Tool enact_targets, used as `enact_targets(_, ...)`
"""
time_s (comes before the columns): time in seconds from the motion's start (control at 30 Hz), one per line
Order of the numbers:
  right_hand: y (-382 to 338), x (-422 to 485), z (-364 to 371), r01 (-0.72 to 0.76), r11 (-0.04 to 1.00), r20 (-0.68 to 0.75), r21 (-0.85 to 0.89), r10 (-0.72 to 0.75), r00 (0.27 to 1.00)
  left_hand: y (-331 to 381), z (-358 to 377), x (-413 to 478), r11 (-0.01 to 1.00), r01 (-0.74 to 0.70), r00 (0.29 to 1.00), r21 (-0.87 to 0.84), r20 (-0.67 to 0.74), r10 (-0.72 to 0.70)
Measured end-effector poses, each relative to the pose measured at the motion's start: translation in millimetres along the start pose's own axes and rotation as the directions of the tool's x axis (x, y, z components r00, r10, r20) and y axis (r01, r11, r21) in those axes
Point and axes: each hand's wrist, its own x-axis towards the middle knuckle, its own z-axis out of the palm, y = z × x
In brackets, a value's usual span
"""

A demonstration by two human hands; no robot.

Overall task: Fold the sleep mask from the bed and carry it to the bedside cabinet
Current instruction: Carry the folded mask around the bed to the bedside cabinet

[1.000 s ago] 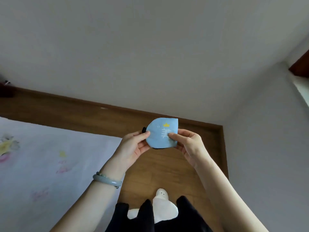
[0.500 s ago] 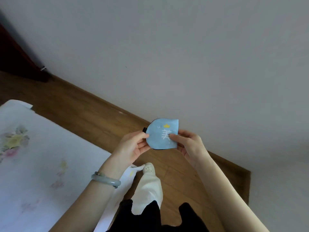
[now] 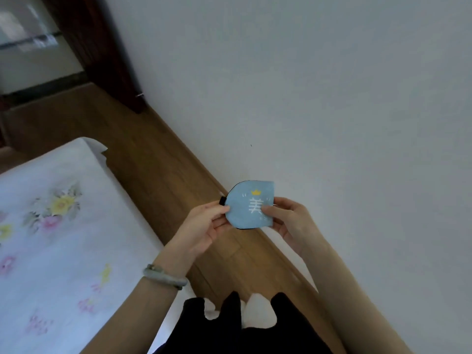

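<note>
Fingers of both hands pinch the folded blue sleep mask (image 3: 251, 205) in mid-air above the wooden floor (image 3: 158, 159): left hand (image 3: 204, 226) grips its rounded left edge, right hand (image 3: 288, 221) its straight right edge. Since half a second ago the view has swung, showing more of the floral bed (image 3: 51, 238) and a dark doorframe (image 3: 102, 47); the grip is unchanged.

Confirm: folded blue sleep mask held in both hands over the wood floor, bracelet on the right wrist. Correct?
One thing is off: the bracelet is on the left wrist, not the right. The head view shows it. The rest holds: the folded blue sleep mask is pinched between the left hand and the right hand over the wood floor.
</note>
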Motion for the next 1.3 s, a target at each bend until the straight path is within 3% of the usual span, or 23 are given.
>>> enact_targets(0.27,-51,140,58,-0.075,0.988,0.222,-0.137,0.104,0.969,65,-28,86,0.973,-0.116,0.981,-0.201,-0.178,0.080)
enact_targets(0.63,-112,336,169,-0.115,0.939,0.491,-0.324,0.270,0.828,173,-64,193,0.837,-0.400,0.863,-0.374,-0.462,0.206)
enact_targets(0.87,-127,419,253,-0.130,0.906,0.562,-0.403,0.358,0.746,234,-102,240,0.784,-0.488,0.773,-0.385,-0.607,0.183)
enact_targets(1.3,-156,601,470,-0.156,0.890,0.552,-0.429,0.395,0.734,423,-254,364,0.748,-0.537,0.743,-0.389,-0.639,0.201)
